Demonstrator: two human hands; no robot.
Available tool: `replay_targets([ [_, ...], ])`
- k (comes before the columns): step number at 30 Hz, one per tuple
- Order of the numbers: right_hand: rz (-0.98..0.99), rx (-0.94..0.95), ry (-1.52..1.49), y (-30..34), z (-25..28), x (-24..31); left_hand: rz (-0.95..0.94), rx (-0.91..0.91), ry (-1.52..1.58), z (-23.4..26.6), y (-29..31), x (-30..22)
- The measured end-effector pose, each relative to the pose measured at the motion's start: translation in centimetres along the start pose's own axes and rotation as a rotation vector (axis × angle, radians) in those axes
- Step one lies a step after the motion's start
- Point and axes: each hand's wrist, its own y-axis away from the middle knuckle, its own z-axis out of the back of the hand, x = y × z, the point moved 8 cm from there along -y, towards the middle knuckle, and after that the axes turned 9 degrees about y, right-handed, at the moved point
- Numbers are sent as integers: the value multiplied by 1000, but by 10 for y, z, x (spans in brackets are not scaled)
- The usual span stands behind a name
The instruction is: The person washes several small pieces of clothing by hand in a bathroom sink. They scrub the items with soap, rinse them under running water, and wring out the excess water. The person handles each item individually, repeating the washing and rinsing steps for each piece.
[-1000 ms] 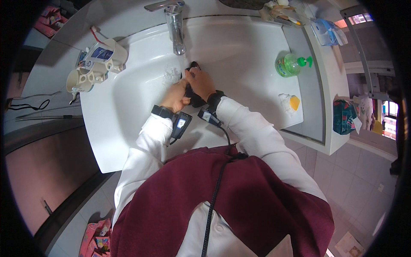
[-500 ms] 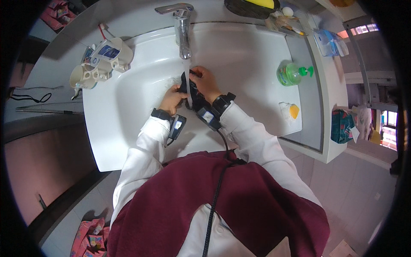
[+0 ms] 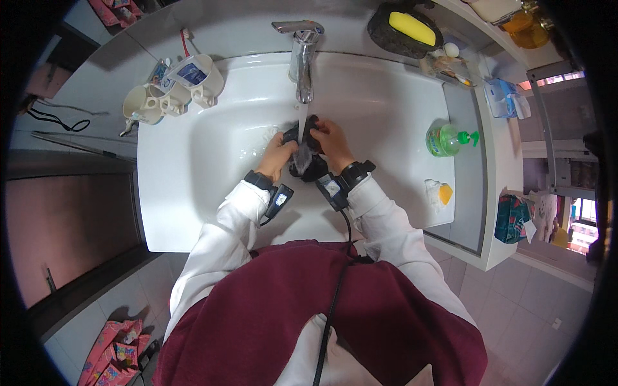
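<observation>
Both hands hold a wet black cloth under the tap, over the white washbasin. Water runs from the spout straight onto the cloth. My left hand pinches its left edge, thumb on top. At the upper right edge, my right hand grips it with bent fingers. The lower part of the cloth hangs down between the two wrists. Whether it is a sock or some other small piece of fabric, I cannot tell.
Cream cups with toothbrushes and a toothpaste tube stand at the basin's back left. On the right are a green pump bottle and a yellow-and-white piece. A black dish with a yellow bar sits behind.
The view has shifted, so the basin appears lower and further right. My hands have moved a little apart, and the cloth is spread wider between them under the water.
</observation>
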Motion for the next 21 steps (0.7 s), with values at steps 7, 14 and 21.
replay_targets([
  [7, -350, 312, -211, 25, -21, -20, -4, 65, 393, -25, 13, -28],
  [14, -131, 250, -231, 15, -37, -17, 46, 29, 191, -17, 4, -9],
  [21, -269, 104, -102, 29, -45, -16, -597, -172, -786, -15, -2, -29],
])
